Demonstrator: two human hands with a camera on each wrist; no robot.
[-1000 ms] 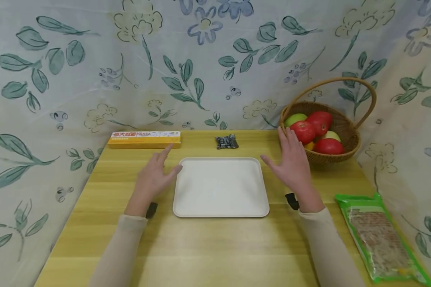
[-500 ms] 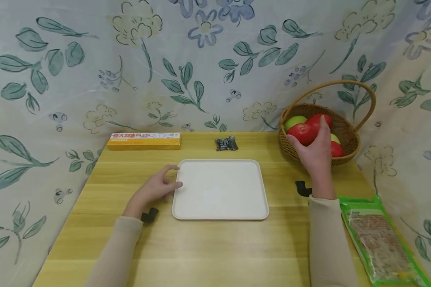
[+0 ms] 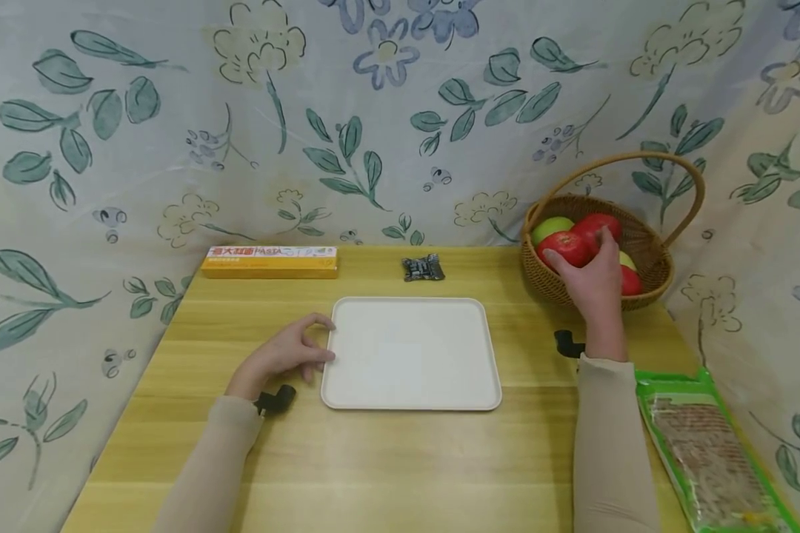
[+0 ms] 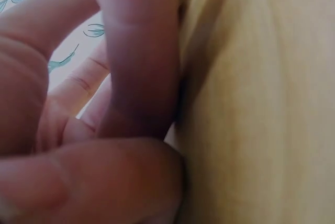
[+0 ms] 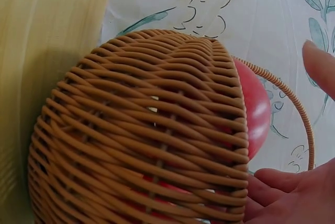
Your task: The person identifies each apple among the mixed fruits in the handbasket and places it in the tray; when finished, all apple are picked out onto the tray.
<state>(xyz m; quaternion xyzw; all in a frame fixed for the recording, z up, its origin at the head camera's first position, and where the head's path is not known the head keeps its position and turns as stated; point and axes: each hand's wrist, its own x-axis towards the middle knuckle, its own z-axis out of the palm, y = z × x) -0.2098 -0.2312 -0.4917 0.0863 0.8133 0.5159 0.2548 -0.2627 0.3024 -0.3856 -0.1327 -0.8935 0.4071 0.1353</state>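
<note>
My left hand (image 3: 285, 352) rests at the left rim of the white tray (image 3: 410, 355), fingers loosely bent, with thumb and index fingertips right at the edge. In the left wrist view its bent fingers (image 4: 138, 51) are close against the wooden table. My right hand (image 3: 595, 281) reaches over the front of the wicker basket (image 3: 543, 277), its thumb and fingers spread about a glossy red round fruit (image 3: 563, 248). From the right wrist, the thumb (image 5: 320, 67) stands apart from the red fruit (image 5: 255, 109), while other fingers dip behind the basket's rim.
Another red fruit (image 3: 596, 222) and a green one (image 3: 550, 228) share the basket, below its arched handle (image 3: 690, 192). A yellow pasta box (image 3: 270, 263) and a small dark packet (image 3: 423, 267) lie at the back. A green-edged bag (image 3: 703, 444) lies at the right edge.
My right hand has moved from beside the basket to over the red fruits. The left hand has come down to the tray's left rim, its fingers bending more.
</note>
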